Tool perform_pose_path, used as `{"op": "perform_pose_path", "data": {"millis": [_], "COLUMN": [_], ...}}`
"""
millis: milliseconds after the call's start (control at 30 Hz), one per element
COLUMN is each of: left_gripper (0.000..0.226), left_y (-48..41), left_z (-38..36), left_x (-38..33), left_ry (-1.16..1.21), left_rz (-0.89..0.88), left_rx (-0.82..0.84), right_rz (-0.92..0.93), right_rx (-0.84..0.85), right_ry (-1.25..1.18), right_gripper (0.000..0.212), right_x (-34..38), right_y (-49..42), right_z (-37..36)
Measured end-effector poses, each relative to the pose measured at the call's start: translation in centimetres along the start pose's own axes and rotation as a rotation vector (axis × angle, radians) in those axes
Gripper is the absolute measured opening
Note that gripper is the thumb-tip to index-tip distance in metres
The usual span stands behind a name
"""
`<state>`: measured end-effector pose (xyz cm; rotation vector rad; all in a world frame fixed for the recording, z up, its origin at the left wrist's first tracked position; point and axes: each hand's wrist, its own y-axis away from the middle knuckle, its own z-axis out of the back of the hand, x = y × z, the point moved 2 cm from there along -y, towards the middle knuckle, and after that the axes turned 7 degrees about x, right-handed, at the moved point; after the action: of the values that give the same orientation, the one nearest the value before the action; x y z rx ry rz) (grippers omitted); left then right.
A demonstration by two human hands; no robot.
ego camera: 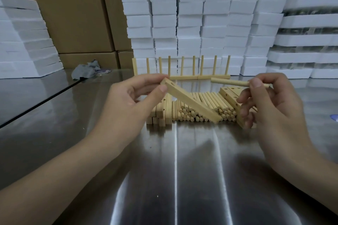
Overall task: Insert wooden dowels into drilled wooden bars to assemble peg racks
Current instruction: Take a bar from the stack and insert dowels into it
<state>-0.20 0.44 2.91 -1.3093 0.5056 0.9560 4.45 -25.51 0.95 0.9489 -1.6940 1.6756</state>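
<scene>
A packing warehouse: stacked foam trays (pixel 192 14) (white), cardboard cartons (pixel 76 14), steel table (pixel 173 170).

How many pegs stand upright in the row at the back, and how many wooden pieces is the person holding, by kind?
upright pegs in the back row: 9
drilled bar, pinched in the left hand: 1
dowel, pinched in the right hand: 1
Total: 11
The loose piles between the hands are packed too tightly to count.

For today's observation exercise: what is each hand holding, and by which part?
The left hand pinches a drilled wooden bar at its upper end. The right hand pinches a dowel near its right end.
</scene>
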Motion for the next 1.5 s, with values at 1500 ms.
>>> {"op": "perform_pose_path", "data": {"millis": [1500], "left_gripper": [0.013], "left_y": [1.8], "left_z": [-3.0], "left_x": [1.3], "left_ry": [-0.515], "left_rz": [0.048], "left_rx": [0.653], "right_rz": [0.114], "right_rx": [0.550], "right_ry": [0.262], "right_gripper": [0.014], "right_x": [0.7], "right_y": [1.5], "right_z": [-3.3]}}
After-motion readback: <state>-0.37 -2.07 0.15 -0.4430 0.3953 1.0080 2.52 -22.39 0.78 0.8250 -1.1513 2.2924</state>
